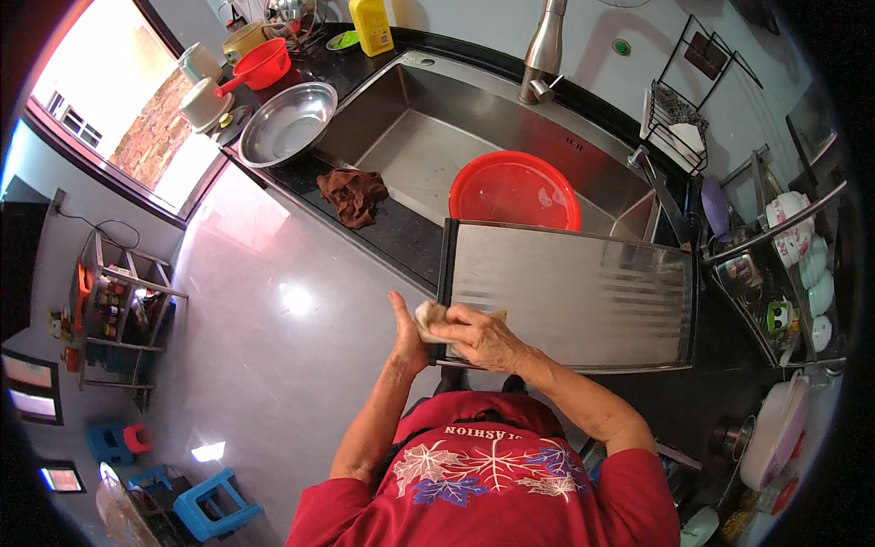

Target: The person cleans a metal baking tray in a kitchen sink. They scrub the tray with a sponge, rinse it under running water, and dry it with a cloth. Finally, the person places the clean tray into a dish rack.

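Note:
A flat, shiny metal panel [574, 296] with dark side edges lies in front of me, its far edge against the sink and overlapping a red round basin. My right hand [483, 339] is closed around a pale cloth [436, 324], pressing it at the panel's near left corner. Close beside that corner is my left hand [409, 345], thumb stretched up and away from the palm. The cloth and panel corner hide its other fingers, so whether they touch the panel's underside I cannot tell. Inside the steel sink [410, 155] sits the red basin [515, 190].
A crumpled brown cloth [354, 195] lies on the black counter, near a metal bowl [290, 125]. Behind are a red ladle-like scoop [262, 65] and a yellow bottle [371, 27]. The faucet [543, 55] rises behind the sink. A dish rack [793, 264] stands right.

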The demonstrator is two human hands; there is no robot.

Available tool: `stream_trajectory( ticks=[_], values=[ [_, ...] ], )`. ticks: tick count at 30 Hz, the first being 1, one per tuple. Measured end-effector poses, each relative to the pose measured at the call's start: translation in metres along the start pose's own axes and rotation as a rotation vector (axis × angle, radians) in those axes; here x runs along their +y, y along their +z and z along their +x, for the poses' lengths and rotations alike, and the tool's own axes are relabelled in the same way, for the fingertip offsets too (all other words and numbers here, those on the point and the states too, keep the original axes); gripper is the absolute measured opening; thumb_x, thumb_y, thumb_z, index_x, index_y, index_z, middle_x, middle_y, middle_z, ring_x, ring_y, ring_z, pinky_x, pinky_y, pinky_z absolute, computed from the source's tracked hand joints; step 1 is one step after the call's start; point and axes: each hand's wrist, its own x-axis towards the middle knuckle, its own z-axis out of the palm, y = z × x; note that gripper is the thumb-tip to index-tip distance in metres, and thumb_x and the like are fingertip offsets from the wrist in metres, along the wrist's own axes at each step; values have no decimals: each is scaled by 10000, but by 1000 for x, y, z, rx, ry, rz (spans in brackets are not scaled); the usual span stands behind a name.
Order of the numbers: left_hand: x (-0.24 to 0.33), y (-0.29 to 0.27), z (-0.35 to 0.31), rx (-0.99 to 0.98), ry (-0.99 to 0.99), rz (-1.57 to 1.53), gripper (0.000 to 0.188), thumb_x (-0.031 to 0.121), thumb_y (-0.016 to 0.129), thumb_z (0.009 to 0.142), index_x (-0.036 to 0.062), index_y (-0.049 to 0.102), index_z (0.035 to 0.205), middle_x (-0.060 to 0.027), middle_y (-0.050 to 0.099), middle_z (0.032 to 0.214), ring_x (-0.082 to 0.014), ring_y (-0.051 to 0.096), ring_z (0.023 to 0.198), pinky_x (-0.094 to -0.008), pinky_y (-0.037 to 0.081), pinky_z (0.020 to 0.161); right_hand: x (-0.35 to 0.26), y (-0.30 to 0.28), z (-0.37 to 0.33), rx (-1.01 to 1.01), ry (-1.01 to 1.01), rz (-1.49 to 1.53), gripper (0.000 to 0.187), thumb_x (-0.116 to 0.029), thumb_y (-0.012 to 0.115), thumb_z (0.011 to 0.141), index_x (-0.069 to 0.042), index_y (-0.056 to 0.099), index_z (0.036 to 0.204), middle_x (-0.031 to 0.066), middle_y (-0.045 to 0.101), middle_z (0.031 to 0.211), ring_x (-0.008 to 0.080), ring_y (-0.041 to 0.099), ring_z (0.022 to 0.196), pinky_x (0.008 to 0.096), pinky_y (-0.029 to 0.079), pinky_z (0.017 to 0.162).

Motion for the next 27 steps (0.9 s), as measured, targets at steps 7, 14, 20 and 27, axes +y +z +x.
stream_trajectory(
  ticks=[7, 14, 20, 27],
  values=[
    [-10, -9, 12, -113, 86, 174, 757, 659, 382, 798, 18, 418, 1198, -119, 556, 1069, -215, 554, 946, -342, 430, 876, 18, -41, -26, 9, 178, -144, 233, -57, 558, 674, -82, 636, 893, 98, 550, 832, 264, 575, 720, 375, 473, 638],
    [-26, -4, 13, 207, 384, 766, 542, 379, 528, 858, -56, 412, 1159, -118, 520, 1016, -168, 458, 955, -291, 368, 857, 41, -12, 30, 519, 252, -510, 494, -44, 564, 696, -98, 464, 1176, 106, 481, 983, 310, 512, 814, 408, 446, 664],
    [-11, 2, 5, 55, 283, 678, 358, 245, 541, 860, -14, 472, 1097, -39, 534, 872, -107, 470, 775, -250, 415, 700, 58, -28, 36, 381, 186, -825, 210, -129, 506, 765, -104, 505, 973, 64, 461, 900, 237, 504, 802, 391, 433, 606],
    [-17, -6, 14, 40, 286, 624, 347, 241, 541, 858, -11, 483, 1091, -31, 528, 902, -105, 470, 789, -240, 406, 724, 74, -113, -56, 549, 411, -973, 214, -126, 514, 761, -87, 501, 970, 72, 457, 900, 255, 503, 835, 395, 459, 643]
  ],
)
